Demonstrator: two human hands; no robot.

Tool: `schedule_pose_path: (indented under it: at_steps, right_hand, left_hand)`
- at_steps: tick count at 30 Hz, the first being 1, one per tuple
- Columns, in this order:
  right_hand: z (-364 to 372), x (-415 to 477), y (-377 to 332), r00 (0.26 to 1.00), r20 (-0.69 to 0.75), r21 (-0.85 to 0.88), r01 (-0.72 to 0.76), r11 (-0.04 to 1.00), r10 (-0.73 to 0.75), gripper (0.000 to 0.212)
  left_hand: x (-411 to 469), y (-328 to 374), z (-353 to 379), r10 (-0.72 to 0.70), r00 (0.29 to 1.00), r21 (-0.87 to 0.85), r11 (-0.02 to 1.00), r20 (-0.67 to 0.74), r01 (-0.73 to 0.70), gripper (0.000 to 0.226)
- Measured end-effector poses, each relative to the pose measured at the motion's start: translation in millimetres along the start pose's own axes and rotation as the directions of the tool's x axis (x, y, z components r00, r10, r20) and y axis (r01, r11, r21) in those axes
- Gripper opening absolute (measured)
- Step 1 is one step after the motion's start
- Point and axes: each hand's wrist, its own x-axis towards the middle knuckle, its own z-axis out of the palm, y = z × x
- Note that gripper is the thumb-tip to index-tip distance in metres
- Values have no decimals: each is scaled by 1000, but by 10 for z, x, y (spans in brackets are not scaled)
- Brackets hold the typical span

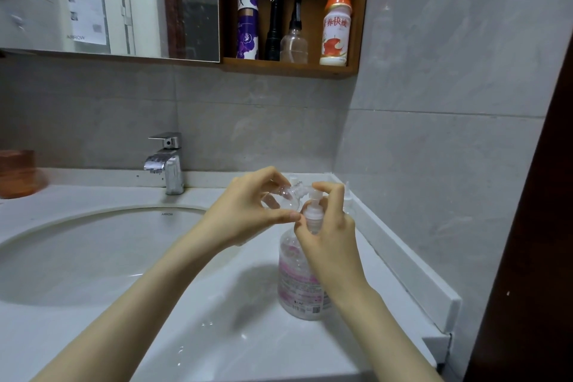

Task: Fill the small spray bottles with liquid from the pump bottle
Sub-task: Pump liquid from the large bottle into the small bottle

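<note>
A clear pump bottle [300, 282] with a pink label stands on the white counter to the right of the basin. My right hand [330, 236] wraps round its neck, the index finger curled over the white pump head [313, 198]. My left hand [248, 208] pinches a small clear spray bottle [286, 200], tilted on its side with its threaded open neck against the pump nozzle. Behind my right hand, part of another small clear bottle [348, 201] shows by the counter's raised edge.
The basin [93, 257] fills the left, with a chrome faucet [166, 161] behind it. An orange-brown cup [17, 174] stands far left. A wooden shelf [291, 67] above holds several bottles and a black flashlight. Water drops lie on the counter front. A dark door frame borders the right.
</note>
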Motion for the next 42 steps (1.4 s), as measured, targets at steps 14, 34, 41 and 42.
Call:
schedule_pose_path:
  at_steps: [14,34,41,42]
  right_hand:
    - [-4,21,5,1000,-12,-1,15,1000,-15,37]
    - [7,-29,34,1000,-27,-10,1,1000,-2,37]
    - [2,30,-22,999,-22,-3,22,1000,-23,34]
    - [6,44,-24,1000,-19,-3,24,1000,-24,32]
  left_hand:
    - [-23,-71,41,-8,1000,-45,999,-2,8,36]
    - [-37,-49,40,-16,1000,-34,999,-3,16,38]
    - [-26,-54,12,-4,1000,-32,999,-27,3,38]
    - [-25,-66,15,-7,1000,-31,999,-28,6,38]
